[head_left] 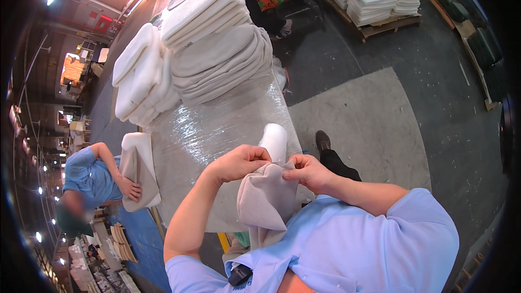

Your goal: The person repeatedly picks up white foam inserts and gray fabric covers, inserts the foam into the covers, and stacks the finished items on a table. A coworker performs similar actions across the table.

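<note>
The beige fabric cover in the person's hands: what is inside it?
A white foam pad sticks out of the top of the beige fabric cover, which the left hand and right hand pinch at its opening. The fabric hides how far the pad reaches.

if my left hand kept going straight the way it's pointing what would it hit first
Probably the right hand. The left hand points across at it, both pinching the beige fabric cover over the white foam pad; depth is unclear.
</note>
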### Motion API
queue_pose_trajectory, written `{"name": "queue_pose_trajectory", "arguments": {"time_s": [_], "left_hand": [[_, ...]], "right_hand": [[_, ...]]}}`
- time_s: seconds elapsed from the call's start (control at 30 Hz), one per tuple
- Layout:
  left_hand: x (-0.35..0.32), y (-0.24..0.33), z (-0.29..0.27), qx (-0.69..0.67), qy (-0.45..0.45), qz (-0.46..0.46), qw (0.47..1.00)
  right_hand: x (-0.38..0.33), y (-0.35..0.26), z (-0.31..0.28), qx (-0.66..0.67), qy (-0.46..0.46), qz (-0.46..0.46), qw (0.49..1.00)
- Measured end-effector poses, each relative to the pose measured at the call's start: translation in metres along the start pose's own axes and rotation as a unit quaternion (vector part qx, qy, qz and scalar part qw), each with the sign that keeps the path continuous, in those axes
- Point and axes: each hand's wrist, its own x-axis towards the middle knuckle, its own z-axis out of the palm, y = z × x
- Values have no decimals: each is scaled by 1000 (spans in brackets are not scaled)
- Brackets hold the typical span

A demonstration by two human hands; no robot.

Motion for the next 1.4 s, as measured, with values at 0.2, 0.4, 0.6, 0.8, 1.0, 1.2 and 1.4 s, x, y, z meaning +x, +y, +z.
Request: {"name": "queue_pose_trajectory", "arguments": {"time_s": [0.2, 0.4, 0.6, 0.8, 1.0, 1.2, 1.4], "left_hand": [[16, 16, 0, 49, -1, -142, 989], [14, 15, -9, 249, -64, -43, 965], [8, 21, 0, 255, 39, 37, 965], [8, 16, 0, 258, 47, 67, 963], [16, 13, -15, 187, -65, -66, 978], [14, 17, -2, 452, 90, 74, 884], [36, -16, -9, 473, 302, 341, 754]], "right_hand": [[-6, -12, 18, -158, 58, -147, 975], [-5, -11, 22, -205, 87, -184, 957], [10, -15, 13, -152, 40, -51, 986], [16, -24, -1, -212, -27, 44, 976], [17, -24, 4, -481, 26, -157, 862], [21, -29, 2, -629, 79, -328, 700], [59, -51, -16, -612, -8, -300, 732]]}}
